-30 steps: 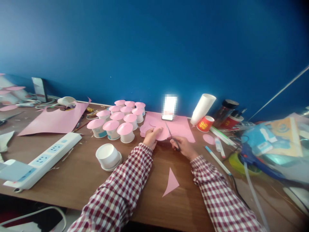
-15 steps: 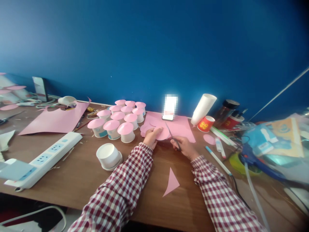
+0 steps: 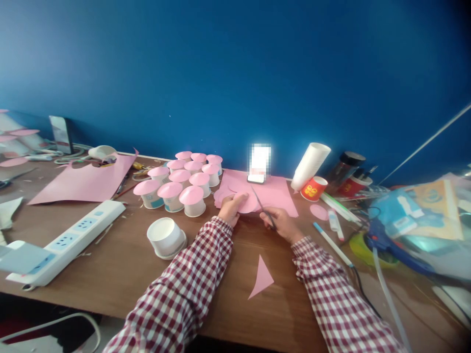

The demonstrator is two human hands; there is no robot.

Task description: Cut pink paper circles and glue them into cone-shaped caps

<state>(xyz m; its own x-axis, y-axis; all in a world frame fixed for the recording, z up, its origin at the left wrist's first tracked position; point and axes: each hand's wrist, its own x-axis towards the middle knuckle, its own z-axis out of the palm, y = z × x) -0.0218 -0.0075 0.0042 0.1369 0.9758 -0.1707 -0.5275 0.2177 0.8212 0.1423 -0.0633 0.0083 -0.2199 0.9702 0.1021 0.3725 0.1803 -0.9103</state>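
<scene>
My left hand (image 3: 231,209) pinches a piece of pink paper (image 3: 248,205) with a rounded edge, thumb on top. In my right hand (image 3: 282,223) is a pair of scissors (image 3: 258,197), its blades pointing up and left at the paper's right side. Whether the blades are apart is hard to make out. Behind both hands lie larger pink sheets (image 3: 281,192), blending in colour with the held piece. A pink paper offcut (image 3: 262,278) with a curved side rests on the table between my forearms.
Several paper cups topped with pink discs (image 3: 191,195) stand left of my hands, with a white cup (image 3: 164,235) nearer me. A power strip (image 3: 69,240) lies further left. Rightward are stacked white cups (image 3: 311,165), a red cup (image 3: 314,189), a pen (image 3: 333,243) and a blue glue gun (image 3: 397,250).
</scene>
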